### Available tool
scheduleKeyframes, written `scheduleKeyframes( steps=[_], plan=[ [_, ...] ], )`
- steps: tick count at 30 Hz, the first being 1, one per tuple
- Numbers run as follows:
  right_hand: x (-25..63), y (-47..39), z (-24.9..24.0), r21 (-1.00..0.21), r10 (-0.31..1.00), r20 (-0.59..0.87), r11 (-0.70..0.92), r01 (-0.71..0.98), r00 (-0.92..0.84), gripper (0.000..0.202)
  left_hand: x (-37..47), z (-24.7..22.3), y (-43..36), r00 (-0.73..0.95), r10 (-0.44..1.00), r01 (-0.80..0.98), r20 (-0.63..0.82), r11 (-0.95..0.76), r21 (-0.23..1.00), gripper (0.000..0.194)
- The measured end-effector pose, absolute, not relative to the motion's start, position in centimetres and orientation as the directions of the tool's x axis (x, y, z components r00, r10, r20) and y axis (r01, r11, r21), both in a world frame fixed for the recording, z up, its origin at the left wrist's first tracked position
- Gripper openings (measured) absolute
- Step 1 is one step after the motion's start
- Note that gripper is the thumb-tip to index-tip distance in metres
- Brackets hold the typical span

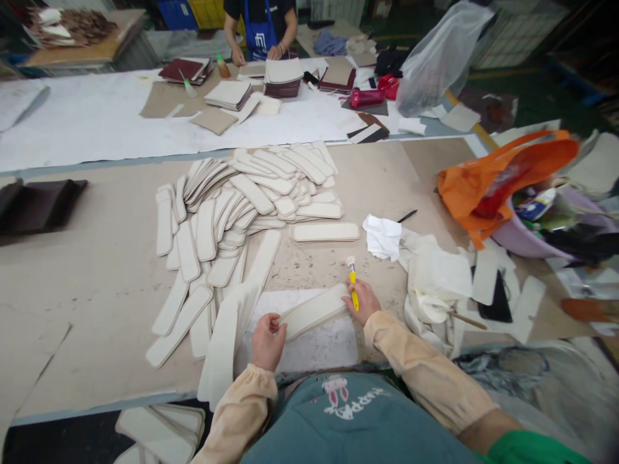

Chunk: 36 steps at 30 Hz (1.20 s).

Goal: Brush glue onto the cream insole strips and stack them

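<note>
Between my hands lies a long cream strip (314, 313), tilted up to the right over a pale sheet (333, 345). My left hand (269, 340) pinches the strip's left end, thumb against fingers. My right hand (362, 303) holds a brush with a yellow handle (354, 290), bristles pointing away from me, and its fingertips touch the strip's right end. Left of my hands, more long cream strips (225, 345) are fanned out. Beyond them spreads a large heap of rounded cream pieces (251, 193). A neat small stack (325, 232) lies apart on its right.
Crumpled white cloth (382, 236), a white container (440, 274) and a lilac basin (532, 238) with an orange bag (507, 174) are on the right. Dark brown pieces (43, 203) sit far left. A person (261, 29) works across the white table (97, 122).
</note>
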State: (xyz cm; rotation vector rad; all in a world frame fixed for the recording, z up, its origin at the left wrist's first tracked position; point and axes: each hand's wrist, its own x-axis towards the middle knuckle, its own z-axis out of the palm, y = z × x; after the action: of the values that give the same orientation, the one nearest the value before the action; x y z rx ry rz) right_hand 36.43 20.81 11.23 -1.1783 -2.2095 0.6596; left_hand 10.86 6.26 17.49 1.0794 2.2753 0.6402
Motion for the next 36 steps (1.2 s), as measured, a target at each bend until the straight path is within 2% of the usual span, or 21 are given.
scheduleKeyframes(
  steps=[2,10,18,23,28,33,36],
  plan=[
    [36.4,20.7,12.1,-0.635,0.827,0.261,0.535,0.557,-0.497,0.016,11.0,17.8,6.3,-0.524,0.819,0.548,-0.235,0.535,0.642,0.024],
    [34.7,19.9,14.2,-0.69,0.766,0.244,0.568,0.448,-0.595,0.014,10.1,16.9,7.1,-0.491,0.823,0.647,-0.285,0.564,0.513,0.013],
    [33.5,19.4,14.9,-0.738,0.676,0.243,0.595,0.32,-0.696,0.015,10.8,17.7,6.9,-0.406,0.883,0.697,-0.234,0.465,0.546,0.015],
    [32.6,19.7,14.3,-0.736,0.619,0.231,0.616,0.281,-0.75,0.011,10.5,17.4,6.8,-0.415,0.877,0.738,-0.241,0.48,0.474,0.012],
    [33.0,19.8,13.9,-0.731,0.621,0.201,0.61,0.306,-0.758,0.011,9.8,16.7,7.4,-0.443,0.848,0.729,-0.289,0.529,0.434,0.008],
    [33.0,18.9,15.1,-0.758,0.617,0.197,0.588,0.281,-0.762,0.013,10.7,18.3,7.9,-0.393,0.863,0.686,-0.317,0.505,0.524,0.016],
    [32.5,18.5,16.7,-0.819,0.634,0.185,0.522,0.239,-0.75,0.018,11.8,21.3,8.2,-0.289,0.886,0.502,-0.362,0.462,0.731,0.028]
  ],
)
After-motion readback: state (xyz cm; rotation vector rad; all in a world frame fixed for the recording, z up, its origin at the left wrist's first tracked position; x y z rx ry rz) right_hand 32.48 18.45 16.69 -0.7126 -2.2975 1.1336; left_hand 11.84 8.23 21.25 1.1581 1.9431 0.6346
